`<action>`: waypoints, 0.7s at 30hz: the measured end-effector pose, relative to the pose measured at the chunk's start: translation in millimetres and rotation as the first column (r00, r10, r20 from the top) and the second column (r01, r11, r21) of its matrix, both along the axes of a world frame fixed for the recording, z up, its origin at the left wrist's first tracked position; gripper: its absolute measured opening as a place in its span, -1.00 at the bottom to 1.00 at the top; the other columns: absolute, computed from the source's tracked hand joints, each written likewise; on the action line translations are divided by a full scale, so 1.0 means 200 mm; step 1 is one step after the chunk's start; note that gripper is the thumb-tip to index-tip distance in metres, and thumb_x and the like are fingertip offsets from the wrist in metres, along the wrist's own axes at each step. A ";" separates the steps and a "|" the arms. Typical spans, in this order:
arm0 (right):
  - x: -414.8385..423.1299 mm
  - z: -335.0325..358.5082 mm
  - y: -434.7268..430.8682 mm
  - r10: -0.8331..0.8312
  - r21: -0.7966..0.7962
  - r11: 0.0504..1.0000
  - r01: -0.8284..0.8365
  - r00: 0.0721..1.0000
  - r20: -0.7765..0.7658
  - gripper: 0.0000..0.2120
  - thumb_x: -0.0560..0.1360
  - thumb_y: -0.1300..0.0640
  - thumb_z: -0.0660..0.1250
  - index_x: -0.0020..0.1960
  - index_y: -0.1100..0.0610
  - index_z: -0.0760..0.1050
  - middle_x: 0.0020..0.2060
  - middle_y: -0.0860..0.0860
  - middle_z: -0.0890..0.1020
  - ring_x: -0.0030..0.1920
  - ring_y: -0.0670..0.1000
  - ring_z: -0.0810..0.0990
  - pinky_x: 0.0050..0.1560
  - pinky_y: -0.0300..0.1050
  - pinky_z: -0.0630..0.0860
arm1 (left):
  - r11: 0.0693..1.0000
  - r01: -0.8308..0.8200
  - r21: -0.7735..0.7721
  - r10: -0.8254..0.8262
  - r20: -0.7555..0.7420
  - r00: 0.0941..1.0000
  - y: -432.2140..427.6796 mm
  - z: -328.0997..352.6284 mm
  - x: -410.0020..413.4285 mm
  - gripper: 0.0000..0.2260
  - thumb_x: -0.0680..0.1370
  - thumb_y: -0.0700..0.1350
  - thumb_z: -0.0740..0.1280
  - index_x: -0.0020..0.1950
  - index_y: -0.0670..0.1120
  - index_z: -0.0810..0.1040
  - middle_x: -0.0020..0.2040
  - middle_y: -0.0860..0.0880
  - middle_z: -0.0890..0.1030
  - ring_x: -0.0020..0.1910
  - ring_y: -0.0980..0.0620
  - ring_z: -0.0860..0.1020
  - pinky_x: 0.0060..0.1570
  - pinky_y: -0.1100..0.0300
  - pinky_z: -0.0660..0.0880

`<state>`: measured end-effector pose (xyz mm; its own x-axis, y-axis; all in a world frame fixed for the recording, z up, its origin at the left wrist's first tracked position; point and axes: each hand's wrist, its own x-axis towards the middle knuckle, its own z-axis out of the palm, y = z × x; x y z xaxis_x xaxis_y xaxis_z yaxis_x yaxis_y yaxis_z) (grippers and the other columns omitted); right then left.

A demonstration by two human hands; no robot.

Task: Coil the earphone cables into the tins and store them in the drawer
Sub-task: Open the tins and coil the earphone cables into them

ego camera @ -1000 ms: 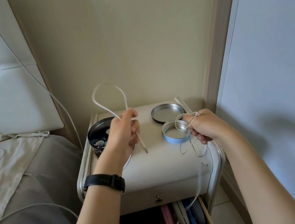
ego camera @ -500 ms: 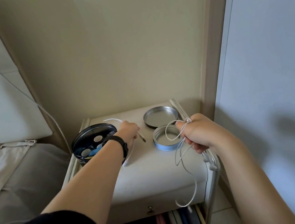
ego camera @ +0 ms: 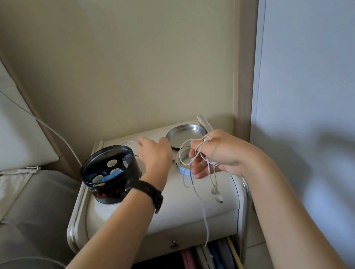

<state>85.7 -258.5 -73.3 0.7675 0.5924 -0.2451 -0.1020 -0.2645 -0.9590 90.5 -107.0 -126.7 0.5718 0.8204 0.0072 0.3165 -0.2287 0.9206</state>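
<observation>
My right hand (ego camera: 222,154) holds a thin white earphone cable (ego camera: 204,214), looped over its fingers. The earbuds (ego camera: 216,193) and a long strand dangle below, down toward the open drawer (ego camera: 236,263). Just left of that hand, partly hidden by it, sits a small open silver tin (ego camera: 181,165). Its lid (ego camera: 184,134) lies upturned behind it. My left hand (ego camera: 154,154) hovers over the nightstand top with fingers spread and holds nothing. A thicker white cable (ego camera: 129,143) lies behind it.
A black round tin (ego camera: 113,187) holding small items stands at the left of the white nightstand (ego camera: 180,213). The lower drawer holds several flat cases on edge. A bed (ego camera: 17,220) is at left and a wall at right.
My left hand has let go of the thicker white cable, which now lies on the nightstand, and has opened. My right hand's fingers have loosened and the earbuds now hang free.
</observation>
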 end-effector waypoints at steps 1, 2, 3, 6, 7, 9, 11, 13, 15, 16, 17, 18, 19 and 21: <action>-0.01 0.01 0.01 0.002 0.048 0.999 -0.001 1.000 -0.030 -0.74 0.60 0.26 0.13 -0.21 0.29 0.47 -0.38 0.20 0.52 -0.52 0.05 0.59 -0.40 -0.11 0.64 | 0.999 0.051 -0.005 -0.050 0.099 0.994 -0.03 0.02 -0.06 -0.65 0.56 -0.14 0.15 0.33 -0.21 0.32 0.34 -0.12 0.41 0.34 -0.15 0.34 0.29 0.02 0.30; -0.02 0.01 0.02 0.006 0.104 0.995 0.001 0.998 -0.066 -0.75 0.60 0.29 0.14 -0.20 0.29 0.48 -0.36 0.21 0.53 -0.51 0.03 0.60 -0.41 -0.13 0.63 | 0.993 0.109 -0.045 -0.098 0.192 0.976 -0.06 0.05 -0.12 -0.69 0.59 -0.11 0.13 0.31 -0.16 0.38 0.27 -0.04 0.48 0.30 -0.10 0.39 0.26 0.05 0.33; -0.03 0.02 0.02 0.016 0.162 0.987 0.001 0.995 -0.103 -0.77 0.59 0.32 0.14 -0.19 0.29 0.49 -0.34 0.21 0.54 -0.50 0.02 0.60 -0.41 -0.15 0.62 | 0.976 0.183 -0.122 -0.141 0.287 0.947 -0.10 0.09 -0.18 -0.74 0.61 -0.08 0.10 0.24 -0.11 0.45 0.17 0.00 0.54 0.24 -0.05 0.45 0.19 0.08 0.37; -0.08 0.04 0.05 0.096 0.299 0.953 -0.051 0.986 -0.137 -0.80 0.56 0.43 0.12 0.02 0.32 0.52 -0.28 0.17 0.58 -0.39 0.01 0.60 -0.31 -0.19 0.62 | 0.819 0.481 -0.313 -0.318 0.450 0.835 -0.15 0.17 -0.35 -0.66 0.64 0.07 0.04 0.15 -0.07 0.52 0.02 0.00 0.61 -0.01 0.07 0.57 0.06 0.05 0.49; -0.09 0.03 0.06 0.120 0.324 0.943 -0.070 0.983 -0.136 -0.76 0.56 0.45 0.12 0.15 0.33 0.47 -0.26 0.16 0.60 -0.35 0.03 0.61 -0.26 -0.18 0.62 | 0.759 0.562 -0.328 -0.405 0.438 0.803 -0.15 0.18 -0.40 -0.64 0.63 0.12 0.05 0.18 -0.05 0.52 -0.04 0.01 0.60 -0.10 0.07 0.57 0.01 0.05 0.51; -0.12 0.02 0.07 0.150 0.318 0.942 -0.106 0.982 -0.118 -0.63 0.55 0.49 0.12 0.34 0.35 0.33 -0.15 0.25 0.62 -0.16 0.16 0.67 -0.08 -0.08 0.61 | 0.682 0.648 -0.339 -0.543 0.358 0.759 -0.14 0.18 -0.48 -0.69 0.60 0.11 0.17 0.24 0.00 0.48 -0.16 0.01 0.57 -0.22 0.07 0.56 -0.14 0.11 0.49; -0.15 0.01 0.07 0.169 0.268 0.952 -0.147 0.984 -0.058 -0.54 0.52 0.54 0.12 0.40 0.34 0.29 0.01 0.35 0.59 0.03 0.26 0.63 0.08 0.02 0.55 | 0.686 0.635 -0.356 -0.555 0.309 0.772 -0.11 0.16 -0.56 -0.70 0.57 0.03 0.29 0.27 -0.02 0.47 -0.16 -0.03 0.54 -0.35 0.12 0.51 -0.33 0.24 0.39; -0.17 0.00 0.06 0.168 0.213 0.963 -0.167 0.986 0.015 -0.55 0.49 0.53 0.21 0.35 0.31 0.35 -0.05 0.25 0.61 -0.09 0.11 0.64 0.00 -0.13 0.56 | 0.726 0.573 -0.381 -0.504 0.271 0.820 -0.06 0.13 -0.61 -0.75 0.55 -0.06 0.34 0.18 -0.13 0.55 -0.16 -0.06 0.53 -0.44 0.14 0.37 -0.47 0.30 0.25; -0.18 -0.01 0.04 0.131 0.126 0.982 -0.143 0.986 0.102 -0.68 0.48 0.43 0.34 0.21 0.28 0.48 -0.13 0.16 0.63 -0.22 -0.04 0.65 -0.16 -0.28 0.60 | 0.780 0.509 -0.365 -0.476 0.182 0.860 -0.01 0.10 -0.65 -0.81 0.55 -0.13 0.34 0.06 -0.23 0.60 -0.27 -0.09 0.46 -0.49 0.13 0.26 -0.53 0.32 0.17; -0.18 -0.01 0.04 0.109 0.079 0.990 -0.121 0.984 0.138 -0.78 0.47 0.39 0.37 0.11 0.28 0.54 -0.17 0.14 0.63 -0.26 -0.06 0.65 -0.20 -0.29 0.61 | 0.806 0.481 -0.344 -0.464 0.136 0.875 0.02 0.09 -0.67 -0.81 0.55 -0.15 0.34 0.04 -0.27 0.60 -0.37 -0.07 0.39 -0.51 0.12 0.22 -0.55 0.32 0.16; -0.18 -0.02 0.04 0.090 0.037 0.995 -0.097 0.982 0.167 -0.88 0.47 0.35 0.40 0.00 0.27 0.59 -0.22 0.15 0.63 -0.30 -0.05 0.65 -0.21 -0.25 0.62 | 0.827 0.464 -0.318 -0.454 0.109 0.884 0.05 0.09 -0.68 -0.80 0.54 -0.15 0.35 0.04 -0.29 0.60 -0.45 -0.02 0.32 -0.53 0.12 0.19 -0.56 0.32 0.14; -0.19 -0.03 0.03 0.070 0.002 0.997 -0.072 0.979 0.190 -0.97 0.46 0.33 0.41 -0.10 0.25 0.61 -0.26 0.16 0.64 -0.32 -0.02 0.65 -0.20 -0.20 0.64 | 0.842 0.456 -0.290 -0.449 0.096 0.889 0.07 0.10 -0.69 -0.80 0.54 -0.16 0.36 0.04 -0.29 0.61 -0.50 0.03 0.28 -0.55 0.12 0.16 -0.57 0.33 0.13; -0.19 -0.03 0.02 0.051 -0.029 0.999 -0.046 0.976 0.212 -0.95 0.46 0.31 0.42 -0.18 0.23 0.62 -0.31 0.16 0.64 -0.36 -0.01 0.64 -0.23 -0.17 0.64 | 0.852 0.453 -0.261 -0.445 0.094 0.891 0.09 0.11 -0.71 -0.80 0.53 -0.16 0.37 0.04 -0.29 0.62 -0.51 0.04 0.26 -0.55 0.12 0.15 -0.58 0.33 0.13; -0.20 -0.04 0.02 0.042 -0.093 0.995 -0.019 0.967 0.252 -0.89 0.46 0.25 0.44 -0.24 0.19 0.62 -0.41 0.11 0.63 -0.48 -0.07 0.57 -0.42 -0.25 0.55 | 0.869 0.446 -0.216 -0.429 0.123 0.895 0.14 0.13 -0.73 -0.81 0.53 -0.14 0.37 0.00 -0.26 0.64 -0.40 -0.07 0.28 -0.50 0.10 0.18 -0.52 0.32 0.18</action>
<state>46.2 -253.8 -82.0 0.7932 0.6011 -0.0978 0.1506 -0.3492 -0.9249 -55.8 -79.8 -101.6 0.8774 0.4693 -0.0996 0.1678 -0.1057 0.9801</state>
